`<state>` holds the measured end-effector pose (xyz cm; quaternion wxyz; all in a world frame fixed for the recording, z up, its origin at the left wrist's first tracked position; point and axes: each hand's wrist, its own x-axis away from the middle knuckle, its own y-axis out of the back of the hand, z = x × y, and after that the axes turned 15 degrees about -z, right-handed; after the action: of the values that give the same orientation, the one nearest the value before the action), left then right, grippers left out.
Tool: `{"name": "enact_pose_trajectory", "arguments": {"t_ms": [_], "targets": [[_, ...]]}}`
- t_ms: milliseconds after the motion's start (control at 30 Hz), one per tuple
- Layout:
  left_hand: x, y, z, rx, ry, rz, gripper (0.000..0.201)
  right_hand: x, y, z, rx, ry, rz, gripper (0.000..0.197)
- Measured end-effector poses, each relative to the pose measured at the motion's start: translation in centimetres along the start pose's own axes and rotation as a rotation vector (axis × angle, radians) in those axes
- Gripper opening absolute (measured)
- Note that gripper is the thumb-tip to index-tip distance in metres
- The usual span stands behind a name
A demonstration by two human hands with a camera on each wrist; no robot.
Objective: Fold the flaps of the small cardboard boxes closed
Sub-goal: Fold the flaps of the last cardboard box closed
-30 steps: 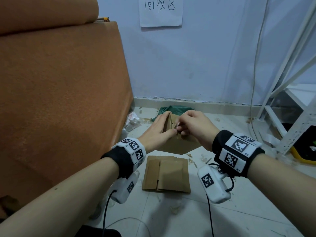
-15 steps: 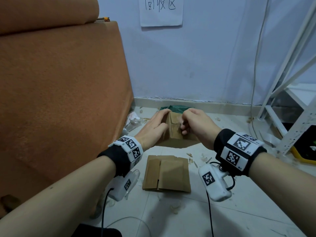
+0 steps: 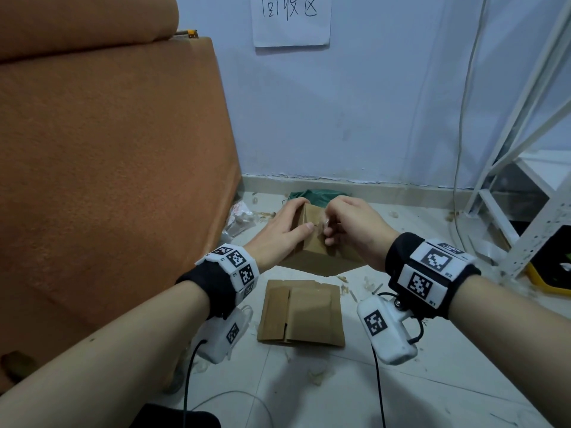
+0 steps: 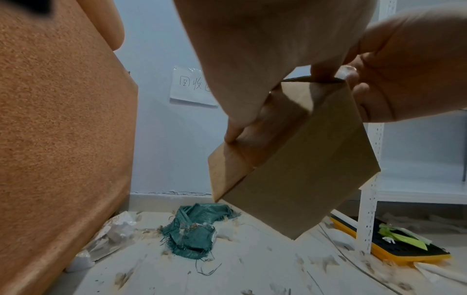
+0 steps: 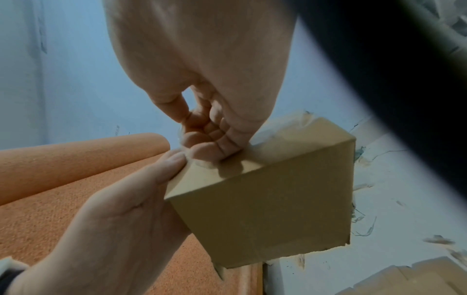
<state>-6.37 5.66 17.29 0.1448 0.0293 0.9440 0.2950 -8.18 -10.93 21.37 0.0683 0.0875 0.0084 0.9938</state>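
A small brown cardboard box [image 3: 318, 257] is held above the floor, tilted, between both hands. My left hand [image 3: 285, 231] grips its left side, with the thumb across the near face and the fingers [image 4: 240, 123] round the far side. My right hand [image 3: 346, 225] has curled fingers [image 5: 212, 139] pressed on the box's top edge. There it pinches the cardboard by a bit of clear tape [image 4: 347, 71]. The box [image 5: 272, 209] looks shut on the faces in view. A flattened cardboard box [image 3: 302, 313] lies on the tiles just below my wrists.
An orange upholstered block [image 3: 108, 165] fills the left side. A white metal rack [image 3: 525, 211] stands at the right, with a yellow and black tray [image 4: 394, 251] under it. A green cloth [image 4: 194, 229] lies by the wall. Scraps litter the floor.
The box has been turned a little between the hands, and my left thumb now lies across its near face. Both hands stay on the box at about the same spot.
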Motion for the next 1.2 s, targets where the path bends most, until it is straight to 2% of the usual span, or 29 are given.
{"name": "enact_pose_trajectory", "arguments": {"t_ms": [133,267,367,400,500,633,800,900,933,1067,1200], "targets": [[-0.1,0.1,-0.7,0.027,-0.043,-0.011,0.052,-0.1,-0.2,-0.2,-0.101,-0.056,0.006,0.021],[0.0,-0.1,-0.6,-0.149,-0.153,0.062,0.052,-0.4,0.0,-0.1,-0.096,-0.011,-0.006,0.024],[0.1,-0.3,0.4,-0.281,-0.206,0.129,0.096,-0.8,0.1,-0.6,-0.079,0.051,0.010,0.033],[0.1,-0.5,0.7,-0.315,-0.235,0.120,0.104,-0.9,0.2,-0.9,-0.023,0.098,0.016,0.034],[-0.2,-0.8,1.4,-0.336,-0.296,0.050,0.098,-0.7,0.3,-1.7,0.086,0.183,0.020,0.031],[-0.3,-0.2,1.6,-0.372,-0.303,-0.014,0.095,-1.4,1.1,-2.0,0.155,0.274,-0.143,0.022],[-0.4,-0.1,1.5,-0.378,-0.292,-0.014,0.092,-1.8,1.8,-2.3,0.191,0.310,-0.234,0.016],[-0.4,0.0,1.2,-0.368,-0.301,-0.022,0.091,-1.8,2.2,-2.3,0.158,0.280,-0.274,0.044],[-0.4,0.1,1.1,-0.360,-0.309,-0.028,0.091,-1.9,2.4,-2.3,0.166,0.280,-0.288,0.047],[-0.4,0.0,0.8,-0.351,-0.309,-0.044,0.092,-1.9,2.5,-2.3,0.202,0.312,-0.317,0.027],[-0.4,0.0,1.0,-0.360,-0.322,-0.055,0.091,-1.3,1.6,-2.2,0.153,0.308,-0.233,0.019]]}}
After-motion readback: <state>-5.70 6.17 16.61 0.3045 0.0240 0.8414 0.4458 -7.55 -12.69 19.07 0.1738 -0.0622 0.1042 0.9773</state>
